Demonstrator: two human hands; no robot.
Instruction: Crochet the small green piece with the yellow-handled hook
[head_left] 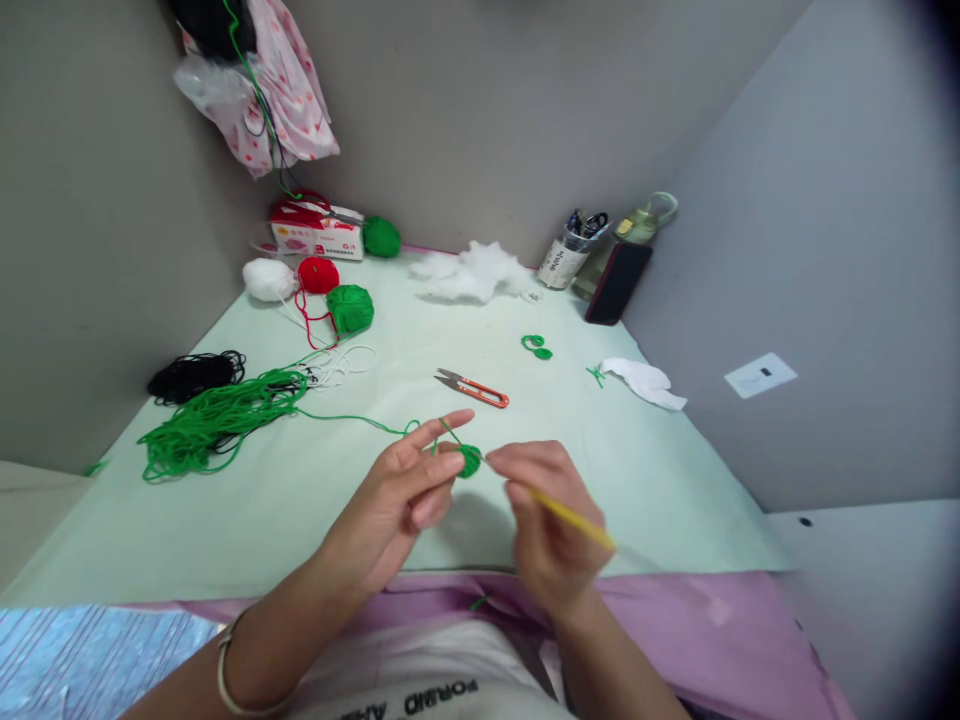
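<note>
My left hand [409, 485] pinches a small round green crochet piece [469, 461] between thumb and fingers, its index finger stretched out with green yarn running over it. In my right hand [555, 510] is a crochet hook with a yellow handle [574, 518], held like a pencil. The hook's thin metal tip reaches the right edge of the piece; whether it is inside a stitch is too small to tell. From my left hand a green strand leads left to a loose green yarn skein [217, 420]. Orange-handled thread snips [472, 388] lie just beyond my hands.
Black yarn [196, 377], a white ball [270, 279], a red ball [318, 275] and a green ball [350, 309] lie at left. White stuffing [476, 272], a pen cup [564, 258] and a leaning phone [619, 283] stand along the back. A small green crocheted piece [538, 348] lies at right.
</note>
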